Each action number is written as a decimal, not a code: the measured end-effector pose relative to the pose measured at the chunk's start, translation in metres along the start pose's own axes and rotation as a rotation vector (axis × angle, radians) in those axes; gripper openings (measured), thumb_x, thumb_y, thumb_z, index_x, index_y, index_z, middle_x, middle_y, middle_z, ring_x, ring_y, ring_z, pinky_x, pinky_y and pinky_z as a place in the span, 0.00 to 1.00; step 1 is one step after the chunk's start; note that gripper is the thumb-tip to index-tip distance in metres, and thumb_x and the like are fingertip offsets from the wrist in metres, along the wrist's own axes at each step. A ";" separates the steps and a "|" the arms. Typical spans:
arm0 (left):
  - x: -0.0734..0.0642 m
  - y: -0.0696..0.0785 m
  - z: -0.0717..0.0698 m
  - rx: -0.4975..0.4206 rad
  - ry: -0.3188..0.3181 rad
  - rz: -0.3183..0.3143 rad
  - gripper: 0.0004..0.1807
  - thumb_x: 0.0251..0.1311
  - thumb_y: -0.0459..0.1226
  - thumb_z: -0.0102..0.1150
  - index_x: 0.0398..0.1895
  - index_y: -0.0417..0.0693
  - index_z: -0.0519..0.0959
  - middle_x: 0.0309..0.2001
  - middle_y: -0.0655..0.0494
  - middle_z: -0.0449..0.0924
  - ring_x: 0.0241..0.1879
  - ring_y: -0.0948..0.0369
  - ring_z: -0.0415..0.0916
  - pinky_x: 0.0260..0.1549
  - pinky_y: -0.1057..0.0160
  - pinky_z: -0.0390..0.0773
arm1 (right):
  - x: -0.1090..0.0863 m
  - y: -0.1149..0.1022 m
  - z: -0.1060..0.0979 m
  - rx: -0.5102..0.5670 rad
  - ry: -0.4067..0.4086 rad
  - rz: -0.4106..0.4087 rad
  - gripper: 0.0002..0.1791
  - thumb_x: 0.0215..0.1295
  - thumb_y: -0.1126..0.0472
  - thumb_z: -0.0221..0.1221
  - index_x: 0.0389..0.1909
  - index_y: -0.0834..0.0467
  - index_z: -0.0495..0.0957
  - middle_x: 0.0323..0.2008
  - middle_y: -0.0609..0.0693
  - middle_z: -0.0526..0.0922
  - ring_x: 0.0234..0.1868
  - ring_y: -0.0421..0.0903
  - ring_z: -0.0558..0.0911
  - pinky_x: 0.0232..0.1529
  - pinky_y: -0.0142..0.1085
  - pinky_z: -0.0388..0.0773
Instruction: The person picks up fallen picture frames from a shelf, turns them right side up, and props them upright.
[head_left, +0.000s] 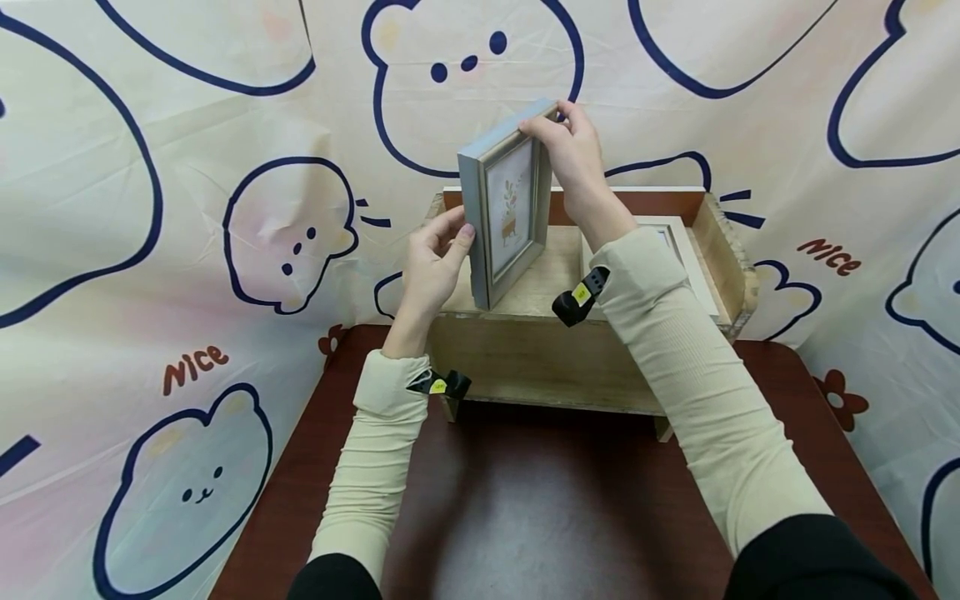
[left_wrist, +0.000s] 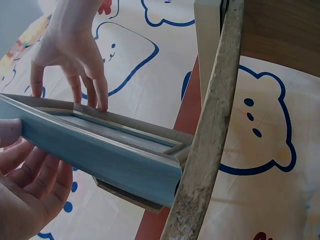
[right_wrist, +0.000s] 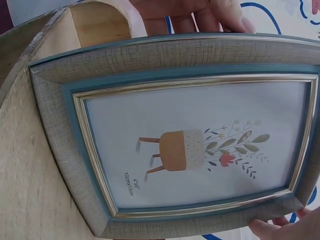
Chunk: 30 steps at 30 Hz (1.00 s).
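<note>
A picture frame (head_left: pixel 512 204) with blue sides and a grey-beige face stands upright, its lower end right at the wooden shelf's front edge. Behind its glass is a potted-plant print (right_wrist: pixel 200 150). My left hand (head_left: pixel 438 258) grips the blue left side, thumb on one side and fingers on the other, as the left wrist view shows. At the top right corner, my right hand (head_left: pixel 573 158) pinches the frame between thumb and fingers. The left wrist view shows that right hand (left_wrist: pixel 72 45) with fingertips at the far edge.
The wooden shelf (head_left: pixel 555 358) stands on short legs at the back of the dark red-brown table (head_left: pixel 555 500). On its top, at the right, lies a white frame (head_left: pixel 697 258), partly hidden by my right forearm. A cloth printed with cartoon bears (head_left: pixel 300 242) hangs behind and beside the table.
</note>
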<state>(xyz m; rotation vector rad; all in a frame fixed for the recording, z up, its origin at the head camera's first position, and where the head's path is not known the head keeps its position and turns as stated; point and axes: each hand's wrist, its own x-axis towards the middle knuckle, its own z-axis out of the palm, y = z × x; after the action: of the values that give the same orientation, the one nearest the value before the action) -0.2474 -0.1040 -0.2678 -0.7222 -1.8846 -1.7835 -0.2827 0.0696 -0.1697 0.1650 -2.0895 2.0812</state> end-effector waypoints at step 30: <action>-0.009 0.007 0.024 0.190 0.083 0.045 0.13 0.60 0.31 0.53 0.45 0.30 0.76 0.38 0.42 0.77 0.37 0.57 0.74 0.33 0.65 0.74 | 0.014 0.005 0.002 0.229 -0.164 0.004 0.14 0.59 0.60 0.51 0.46 0.54 0.76 0.51 0.46 0.72 0.55 0.44 0.69 0.63 0.41 0.54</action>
<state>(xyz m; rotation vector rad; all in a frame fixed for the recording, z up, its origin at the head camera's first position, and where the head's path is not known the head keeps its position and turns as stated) -0.2350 -0.0805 -0.2703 -0.6071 -1.9337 -1.5572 -0.2974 0.0681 -0.1718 0.3756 -1.9303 2.3797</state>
